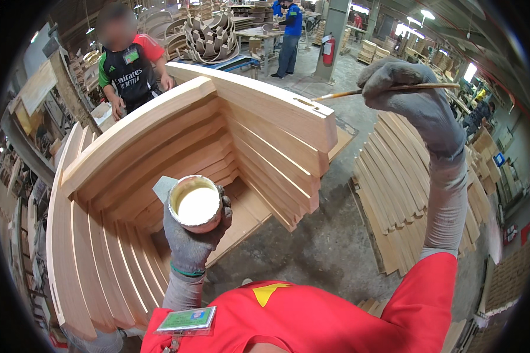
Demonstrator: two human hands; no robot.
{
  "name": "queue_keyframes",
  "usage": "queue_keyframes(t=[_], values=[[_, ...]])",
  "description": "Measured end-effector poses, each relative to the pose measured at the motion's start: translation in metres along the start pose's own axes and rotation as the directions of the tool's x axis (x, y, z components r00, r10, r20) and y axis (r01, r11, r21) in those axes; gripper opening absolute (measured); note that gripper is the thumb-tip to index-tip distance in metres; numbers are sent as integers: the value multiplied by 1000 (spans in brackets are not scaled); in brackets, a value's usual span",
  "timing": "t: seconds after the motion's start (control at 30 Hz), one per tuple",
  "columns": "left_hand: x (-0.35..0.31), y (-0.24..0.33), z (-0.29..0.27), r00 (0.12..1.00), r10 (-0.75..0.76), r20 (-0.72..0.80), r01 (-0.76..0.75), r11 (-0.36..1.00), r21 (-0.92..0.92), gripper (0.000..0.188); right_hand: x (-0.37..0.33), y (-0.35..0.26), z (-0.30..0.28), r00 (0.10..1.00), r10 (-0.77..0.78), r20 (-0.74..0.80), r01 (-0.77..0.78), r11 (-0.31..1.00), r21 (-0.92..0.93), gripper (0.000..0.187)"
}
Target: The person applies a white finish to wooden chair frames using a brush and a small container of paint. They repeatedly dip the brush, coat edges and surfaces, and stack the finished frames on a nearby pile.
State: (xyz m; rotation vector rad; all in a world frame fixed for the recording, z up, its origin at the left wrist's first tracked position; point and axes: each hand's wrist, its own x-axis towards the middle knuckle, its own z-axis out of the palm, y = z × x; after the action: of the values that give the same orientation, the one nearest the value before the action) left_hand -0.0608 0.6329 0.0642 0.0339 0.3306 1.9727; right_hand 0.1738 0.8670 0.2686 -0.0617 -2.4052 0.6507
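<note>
My left hand (188, 244), in a grey glove, is closed around a small round cup (199, 226) of creamy white liquid (197, 205), probably glue. A flat pale grey piece (164, 188) juts out beside the cup; I cannot tell what it is. My right hand (401, 88), also gloved, grips a thin brush (418, 87). The brush's tip is at the end of the top curved wooden rail (259, 97), close to slots (305, 103) cut there. Below that rail lie several more curved rails, stacked into a three-sided wooden form (150, 153).
Stacks of curved wooden pieces (394, 170) lie on the floor at the right. Across the wooden stack, at the far left, stands a co-worker (132, 73). Another person in blue (291, 35) works farther back, near a pillar with a red fire extinguisher (328, 50).
</note>
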Motion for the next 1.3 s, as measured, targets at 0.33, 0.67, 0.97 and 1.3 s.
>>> queue_keyframes(t=[0.33,0.67,0.97,1.3], values=[[-5,1,-4,1000,1,15,-1,1000,3,52,-20,4,69,927,-245,-284,135,925,-356,16],[-7,4,-11,999,12,37,-13,1000,11,54,-22,4,77,932,-279,-230,152,880,-451,17],[-10,2,-4,1000,3,0,-3,1000,12,52,-35,7,69,905,-86,-416,41,992,-116,14],[-13,-7,-2,997,74,-21,-69,985,161,57,-75,34,106,683,326,-654,-16,901,433,23]])
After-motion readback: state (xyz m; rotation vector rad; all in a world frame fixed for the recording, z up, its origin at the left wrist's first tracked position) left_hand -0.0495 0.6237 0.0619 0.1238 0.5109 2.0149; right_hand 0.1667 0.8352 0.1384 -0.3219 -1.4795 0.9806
